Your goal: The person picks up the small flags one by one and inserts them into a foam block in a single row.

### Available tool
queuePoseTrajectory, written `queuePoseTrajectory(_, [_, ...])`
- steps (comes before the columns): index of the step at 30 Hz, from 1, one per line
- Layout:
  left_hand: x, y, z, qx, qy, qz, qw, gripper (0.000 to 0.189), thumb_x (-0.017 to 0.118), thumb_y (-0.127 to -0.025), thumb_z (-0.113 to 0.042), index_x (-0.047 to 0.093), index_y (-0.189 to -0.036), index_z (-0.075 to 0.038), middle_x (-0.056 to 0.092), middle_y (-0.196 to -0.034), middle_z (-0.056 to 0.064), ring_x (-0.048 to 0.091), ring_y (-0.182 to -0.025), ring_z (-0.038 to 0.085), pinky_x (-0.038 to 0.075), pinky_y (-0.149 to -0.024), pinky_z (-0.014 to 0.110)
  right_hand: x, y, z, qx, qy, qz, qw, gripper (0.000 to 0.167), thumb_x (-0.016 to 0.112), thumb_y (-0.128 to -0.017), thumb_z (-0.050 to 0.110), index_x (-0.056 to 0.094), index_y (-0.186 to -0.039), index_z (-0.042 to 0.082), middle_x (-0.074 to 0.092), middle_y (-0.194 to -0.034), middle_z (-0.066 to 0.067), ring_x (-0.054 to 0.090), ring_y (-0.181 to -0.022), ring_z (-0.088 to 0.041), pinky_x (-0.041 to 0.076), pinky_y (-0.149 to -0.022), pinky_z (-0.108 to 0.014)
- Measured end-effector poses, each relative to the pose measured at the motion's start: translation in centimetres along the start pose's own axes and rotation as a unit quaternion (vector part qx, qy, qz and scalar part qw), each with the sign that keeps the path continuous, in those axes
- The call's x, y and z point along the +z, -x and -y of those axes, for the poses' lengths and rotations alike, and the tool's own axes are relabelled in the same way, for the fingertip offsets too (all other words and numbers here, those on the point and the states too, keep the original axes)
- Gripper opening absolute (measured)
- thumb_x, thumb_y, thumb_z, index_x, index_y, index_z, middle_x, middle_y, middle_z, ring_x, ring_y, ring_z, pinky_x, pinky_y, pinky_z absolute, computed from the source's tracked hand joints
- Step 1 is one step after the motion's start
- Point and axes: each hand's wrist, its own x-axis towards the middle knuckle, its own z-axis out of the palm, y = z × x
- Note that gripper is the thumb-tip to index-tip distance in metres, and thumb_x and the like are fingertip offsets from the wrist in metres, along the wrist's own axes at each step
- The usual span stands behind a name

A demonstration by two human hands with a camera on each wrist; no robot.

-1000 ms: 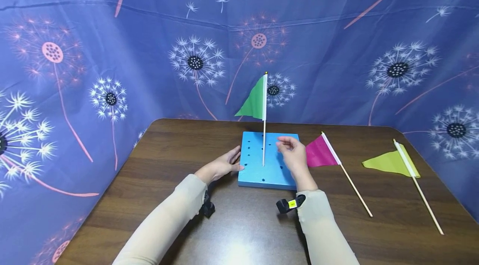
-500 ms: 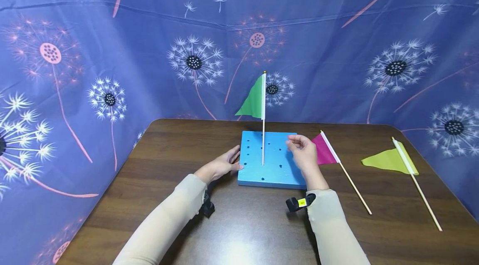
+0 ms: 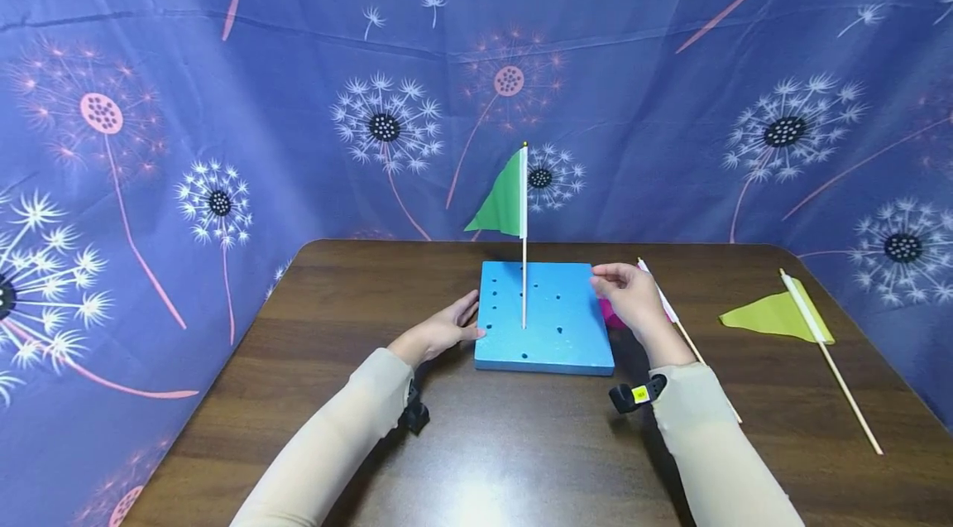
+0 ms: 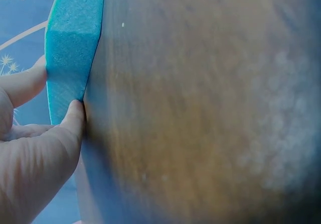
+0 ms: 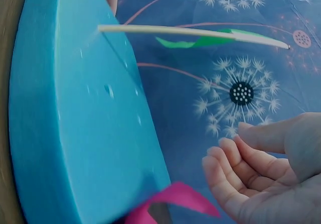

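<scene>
A blue board with several holes [image 3: 573,304] lies flat on the table. My left hand [image 3: 441,330] holds its left edge; in the left wrist view the thumb and a finger [image 4: 74,114] meet the edge on different sides. A green pennant flag [image 3: 506,200] stands upright on the board, its white stick [image 5: 160,30] set in the surface. Above the board's right edge, my right hand [image 3: 634,300] has loosely bent fingers with nothing between them. Behind that hand lies a magenta flag [image 3: 610,313], largely hidden; its cloth [image 5: 183,196] shows low in the right wrist view.
A yellow-green flag [image 3: 778,318] on a stick lies farther right on the brown wooden table [image 3: 357,287]. Blue fabric [image 3: 313,130] printed with dandelions hangs behind the table and along its sides.
My right hand has moved right, from over the board to its right edge, and now covers much of the magenta flag. The left hand and green flag have stayed put.
</scene>
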Motion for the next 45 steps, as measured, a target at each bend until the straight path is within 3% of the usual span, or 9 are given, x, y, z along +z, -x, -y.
queuePoseTrajectory(4, [0.0, 0.1, 0.3, -0.006, -0.003, 0.000, 1.0000, 0.082, 0.056, -0.096, -0.001, 0.001, -0.157, -0.009, 0.007, -0.163, 0.012, 0.012, -0.150, 0.027, 0.020, -0.120, 0.046, -1.1, 0.4, -0.5, 0.009, 0.013, 0.036, 0.9992, 0.034, 0.058, -0.098, 0.018, 0.060, -0.124, -0.003, 0.064, -0.119, -0.026, 0.067, -0.103, -0.036, 0.054, -0.092, -0.045])
queuePoseTrajectory(8, [0.0, 0.1, 0.5, -0.008, -0.005, 0.003, 1.0000, 0.082, 0.056, -0.096, -0.002, 0.001, -0.157, -0.009, 0.006, -0.163, 0.012, 0.011, -0.150, 0.028, 0.019, -0.120, 0.047, -2.2, 0.6, -1.0, 0.014, 0.029, 0.044, 0.9985, 0.034, 0.057, -0.099, 0.021, 0.061, -0.124, -0.001, 0.065, -0.118, -0.027, 0.067, -0.105, -0.037, 0.052, -0.094, -0.050])
queuePoseTrajectory(16, [-0.1, 0.1, 0.7, -0.007, -0.013, 0.012, 0.9998, 0.081, 0.055, -0.097, -0.004, 0.000, -0.157, -0.010, 0.006, -0.164, 0.012, 0.010, -0.150, 0.028, 0.018, -0.120, 0.049, -5.0, 1.0, -2.4, 0.025, 0.037, 0.033, 0.9984, 0.040, 0.060, -0.097, 0.024, 0.060, -0.125, -0.005, 0.068, -0.114, -0.022, 0.071, -0.087, -0.010, 0.058, -0.082, -0.030])
queuePoseTrajectory(21, [-0.1, -0.1, 0.8, -0.007, -0.015, 0.009, 0.9998, 0.081, 0.056, -0.097, -0.005, 0.001, -0.157, -0.011, 0.007, -0.164, 0.011, 0.009, -0.151, 0.027, 0.017, -0.121, 0.047, -7.1, 1.5, -3.7, 0.018, 0.021, 0.003, 0.9996, 0.039, 0.061, -0.096, 0.019, 0.059, -0.122, -0.010, 0.073, -0.090, 0.001, 0.065, -0.073, 0.006, 0.056, -0.070, -0.016])
queuePoseTrajectory(24, [-0.2, -0.1, 0.8, -0.003, -0.018, 0.008, 0.9998, 0.081, 0.056, -0.097, -0.006, 0.001, -0.157, -0.010, 0.007, -0.164, 0.012, 0.010, -0.150, 0.028, 0.018, -0.120, 0.047, -8.0, 1.6, -4.5, 0.017, 0.003, -0.018, 0.9997, 0.038, 0.063, -0.095, 0.018, 0.061, -0.119, -0.012, 0.070, -0.081, 0.011, 0.066, -0.070, 0.004, 0.055, -0.066, -0.015])
queuePoseTrajectory(30, [-0.2, -0.1, 0.6, 0.000, -0.016, 0.008, 0.9998, 0.082, 0.056, -0.097, -0.006, 0.001, -0.157, -0.010, 0.006, -0.164, 0.012, 0.010, -0.150, 0.028, 0.018, -0.120, 0.047, -10.0, 1.6, -6.4, 0.022, 0.001, -0.029, 0.9993, 0.043, 0.067, -0.093, 0.027, 0.063, -0.117, -0.009, 0.075, -0.086, 0.002, 0.071, -0.073, -0.005, 0.055, -0.066, -0.014])
queuePoseTrajectory(37, [-0.1, 0.0, 0.5, -0.003, -0.013, 0.008, 0.9999, 0.082, 0.056, -0.097, -0.005, 0.000, -0.157, -0.011, 0.005, -0.164, 0.012, 0.011, -0.150, 0.028, 0.018, -0.121, 0.046, -11.9, 2.0, -8.3, 0.034, 0.015, -0.029, 0.9989, 0.050, 0.067, -0.092, 0.033, 0.061, -0.120, -0.008, 0.069, -0.079, 0.022, 0.070, -0.074, -0.002, 0.054, -0.066, -0.011])
queuePoseTrajectory(42, [-0.1, 0.0, 0.4, -0.001, -0.012, 0.008, 0.9999, 0.082, 0.055, -0.097, -0.004, 0.000, -0.157, -0.010, 0.005, -0.164, 0.013, 0.011, -0.150, 0.029, 0.018, -0.120, 0.046, -12.5, 2.8, -7.7, 0.012, 0.010, -0.029, 0.9995, 0.044, 0.065, -0.094, 0.024, 0.059, -0.116, -0.014, 0.066, -0.077, 0.026, 0.067, -0.070, 0.003, 0.053, -0.064, -0.011])
queuePoseTrajectory(45, [0.0, 0.0, 0.3, 0.001, -0.013, 0.007, 0.9999, 0.081, 0.055, -0.097, -0.004, 0.000, -0.157, -0.009, 0.006, -0.163, 0.013, 0.011, -0.150, 0.029, 0.018, -0.120, 0.046, -13.0, 3.0, -7.7, 0.010, -0.008, -0.032, 0.9994, 0.031, 0.065, -0.094, 0.020, 0.065, -0.108, -0.008, 0.066, -0.075, 0.026, 0.067, -0.068, 0.005, 0.054, -0.064, -0.013])
